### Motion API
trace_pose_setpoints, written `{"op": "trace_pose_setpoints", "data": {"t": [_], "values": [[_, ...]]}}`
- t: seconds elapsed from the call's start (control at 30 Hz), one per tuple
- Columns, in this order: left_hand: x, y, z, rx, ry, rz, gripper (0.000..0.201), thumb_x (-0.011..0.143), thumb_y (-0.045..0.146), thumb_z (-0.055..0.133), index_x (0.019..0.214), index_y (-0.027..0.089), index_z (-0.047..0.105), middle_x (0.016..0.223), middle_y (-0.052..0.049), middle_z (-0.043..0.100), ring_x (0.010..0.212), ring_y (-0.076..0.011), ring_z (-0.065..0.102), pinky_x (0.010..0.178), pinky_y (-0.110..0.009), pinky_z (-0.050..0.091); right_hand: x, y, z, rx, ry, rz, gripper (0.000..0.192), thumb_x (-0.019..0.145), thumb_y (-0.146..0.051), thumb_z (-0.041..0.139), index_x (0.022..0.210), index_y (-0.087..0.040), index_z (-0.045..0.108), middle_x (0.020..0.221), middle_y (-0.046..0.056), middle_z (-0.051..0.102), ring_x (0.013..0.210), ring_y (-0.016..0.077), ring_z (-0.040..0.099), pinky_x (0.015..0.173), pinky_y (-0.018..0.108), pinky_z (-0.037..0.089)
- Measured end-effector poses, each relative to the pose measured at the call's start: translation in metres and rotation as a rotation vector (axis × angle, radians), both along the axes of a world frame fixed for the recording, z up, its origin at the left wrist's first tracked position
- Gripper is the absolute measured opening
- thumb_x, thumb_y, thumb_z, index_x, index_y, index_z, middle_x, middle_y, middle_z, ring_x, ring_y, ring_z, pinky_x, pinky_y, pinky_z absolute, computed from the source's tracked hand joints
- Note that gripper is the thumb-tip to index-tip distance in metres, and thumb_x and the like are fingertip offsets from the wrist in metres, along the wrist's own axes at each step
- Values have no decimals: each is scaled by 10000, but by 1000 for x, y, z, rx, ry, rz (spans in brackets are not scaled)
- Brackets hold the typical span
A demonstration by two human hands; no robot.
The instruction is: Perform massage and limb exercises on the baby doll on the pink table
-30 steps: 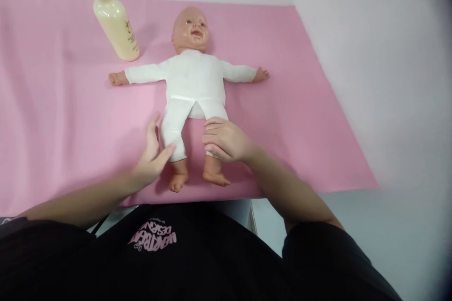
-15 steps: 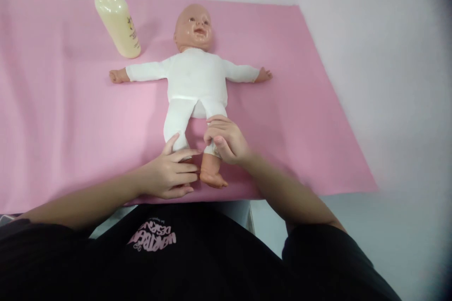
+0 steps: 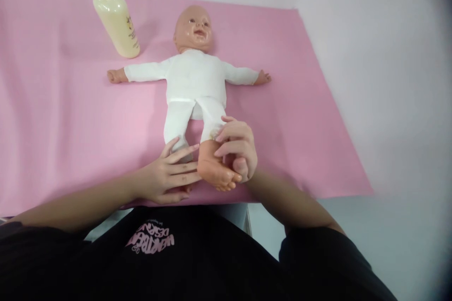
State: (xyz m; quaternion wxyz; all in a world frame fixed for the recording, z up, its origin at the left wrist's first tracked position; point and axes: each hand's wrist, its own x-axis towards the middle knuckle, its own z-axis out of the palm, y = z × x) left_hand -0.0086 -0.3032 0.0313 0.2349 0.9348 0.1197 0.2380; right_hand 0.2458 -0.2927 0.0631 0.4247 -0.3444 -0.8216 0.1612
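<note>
Left hand (image 3: 169, 174) spread over the doll (image 3: 196, 75)'s leg, right hand (image 3: 236, 148) gripping the other; pink cloth (image 3: 289, 108) beneath; bottle label (image 3: 131, 30) beyond, unreadable.

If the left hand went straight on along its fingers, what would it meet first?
The left hand would probably meet the doll's bare foot beside the right hand, though relative height is unclear.

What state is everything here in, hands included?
Bald doll with white cloth body: face up, arms spread
Pale yellow pump bottle: standing upright
Pink sheet: spread out, faintly creased
Left hand: open, fingers spread over one doll leg
Right hand: curled against the other leg
</note>
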Motion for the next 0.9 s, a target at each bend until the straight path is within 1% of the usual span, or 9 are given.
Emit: {"op": "trace_pose_setpoints", "data": {"t": [0.17,0.23,0.33,0.4,0.47,0.57,0.7,0.8,0.9], "values": [[0,2,4,71,-122,47,414,960,379,563,1330,220,658,1296,-74,729,1523,-302,376,1326,-555,77,-13,-4,-4,100,-182,26,324,964,-566,612,1082,-276,693,1069,43,713,1143,229,681,1088,471,562],[1,4,6,95,-192,39,403,941,328,582,1312,188,654,1227,-75,748,1503,-285,382,1334,-514,82,-14,-2,-8,238,-214,76,342,971,-583,589,1118,-289,682,1101,35,727,1152,221,683,1147,483,523],[3,3,6,76,-188,96,326,952,279,572,1246,197,684,1191,-65,758,1411,-253,489,1335,-503,121,-13,2,-14,472,-174,136,348,998,-567,537,1143,-278,666,1112,40,738,1124,224,687,1188,538,479],[5,2,7,37,-169,153,294,969,240,556,1221,211,703,1206,-62,759,1333,-233,575,1335,-515,136,-13,4,-14,530,-145,121,286,1006,-506,549,1103,-260,658,1073,42,740,1065,215,690,1164,545,495],[6,1,8,-7,-162,192,292,976,197,546,1220,205,707,1210,-69,763,1280,-222,631,1338,-526,146,-14,5,-13,549,-123,106,189,1010,-417,566,1045,-246,639,1012,29,740,981,190,691,1099,507,543],[7,0,9,-47,-144,184,289,983,165,535,1211,185,711,1188,-82,773,1241,-214,672,1340,-522,185,-18,7,-12,572,-78,90,46,996,-280,581,974,-244,598,915,-10,734,882,155,692,964,421,602],[9,1,10,-73,-135,138,257,988,177,548,1176,186,723,1178,-91,776,1246,-219,679,1318,-523,266,-20,9,-12,505,-10,53,139,951,-212,634,870,-254,530,788,-54,704,756,127,684,760,316,599],[10,1,15,-144,-192,78,241,985,149,552,1146,191,726,1154,-89,778,1172,-206,714,1257,-461,399,-19,10,-12,432,45,60,221,915,-340,696,849,-248,506,707,-55,668,668,135,663,643,312,549],[9,-1,22,-434,-280,66,240,1012,158,526,1163,190,709,1187,-102,757,1110,-194,731,1121,-385,537,-15,9,-10,381,73,90,350,911,-566,631,841,-243,514,652,-49,625,616,145,640,605,322,525]]}}
